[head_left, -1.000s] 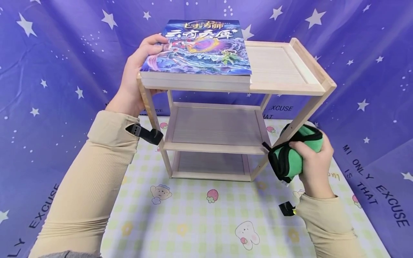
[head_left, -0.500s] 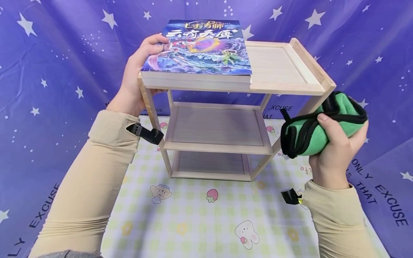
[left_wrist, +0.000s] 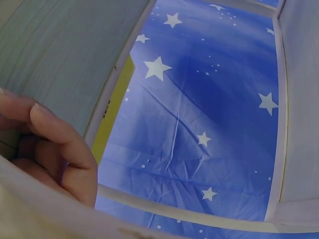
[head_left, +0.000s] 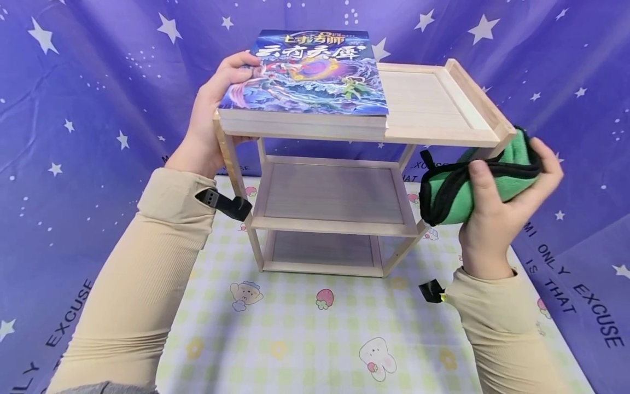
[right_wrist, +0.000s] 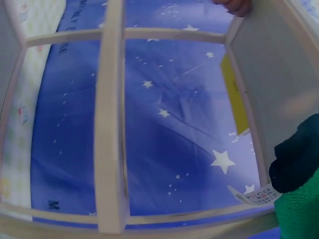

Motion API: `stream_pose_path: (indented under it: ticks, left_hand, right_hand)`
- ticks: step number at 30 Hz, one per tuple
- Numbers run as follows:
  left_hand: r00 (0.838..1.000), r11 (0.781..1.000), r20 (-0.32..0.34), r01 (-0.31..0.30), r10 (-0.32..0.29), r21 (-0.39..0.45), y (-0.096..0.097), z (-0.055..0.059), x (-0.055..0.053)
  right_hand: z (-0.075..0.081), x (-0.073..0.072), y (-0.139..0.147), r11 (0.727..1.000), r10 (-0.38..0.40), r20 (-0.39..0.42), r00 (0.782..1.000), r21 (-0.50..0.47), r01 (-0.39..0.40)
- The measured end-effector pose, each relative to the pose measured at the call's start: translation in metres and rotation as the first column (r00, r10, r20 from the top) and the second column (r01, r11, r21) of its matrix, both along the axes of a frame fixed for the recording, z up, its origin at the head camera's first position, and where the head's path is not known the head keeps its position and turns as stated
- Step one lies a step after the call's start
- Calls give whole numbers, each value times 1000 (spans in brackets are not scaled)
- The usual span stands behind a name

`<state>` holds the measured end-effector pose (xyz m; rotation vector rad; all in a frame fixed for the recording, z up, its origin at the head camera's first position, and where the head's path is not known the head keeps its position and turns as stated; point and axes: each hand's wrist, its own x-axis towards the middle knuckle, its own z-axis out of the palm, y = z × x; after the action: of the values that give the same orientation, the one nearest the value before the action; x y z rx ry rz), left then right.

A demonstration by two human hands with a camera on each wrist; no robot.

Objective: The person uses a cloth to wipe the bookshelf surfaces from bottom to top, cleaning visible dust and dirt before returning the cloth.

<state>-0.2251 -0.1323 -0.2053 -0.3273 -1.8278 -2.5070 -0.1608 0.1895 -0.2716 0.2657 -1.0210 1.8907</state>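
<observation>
The left hand (head_left: 209, 109) grips the left end of a wooden shelf (head_left: 420, 104), fingers touching the book (head_left: 307, 82) lying on top. The right hand (head_left: 497, 230) clasps a green cloth (head_left: 455, 191) at the front right post (head_left: 403, 250).

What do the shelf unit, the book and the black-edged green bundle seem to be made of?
Shelf unit: pale wood, matte, probably unvarnished; faint grain shows on its boards.
Book: paper, by its pale page edges, with a smooth printed cover, possibly glossy.
Green bundle: soft fabric, perhaps fleece or towelling, by its folds and fuzzy surface.
</observation>
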Motion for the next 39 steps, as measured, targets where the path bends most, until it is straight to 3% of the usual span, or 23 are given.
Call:
stream_pose_path:
  ticks: [9, 16, 22, 36, 39]
  left_hand:
    - [1000, 1000, -5, 7, -7, 25, 1, 0, -1]
    - [1000, 1000, -3, 4, -4, 18, 0, 0, 0]
    - [1000, 1000, -5, 2, -2, 26, 1, 0, 0]
    - [1000, 999, -11, 19, -19, 46, 1, 0, 0]
    - [1000, 998, -12, 26, -26, 60, 1, 0, 0]
  right_hand:
    - [-16, -3, 7, 976, -42, 158, 987, 216, 7]
    - [-36, -8, 6, 936, -218, 195, 956, 318, 148]
    - [-42, -7, 1, 922, -279, 217, 935, 332, 198]
    - [-78, -3, 2, 917, -293, 298, 908, 357, 178]
    - [-86, -3, 4, 916, -281, 295, 913, 365, 164]
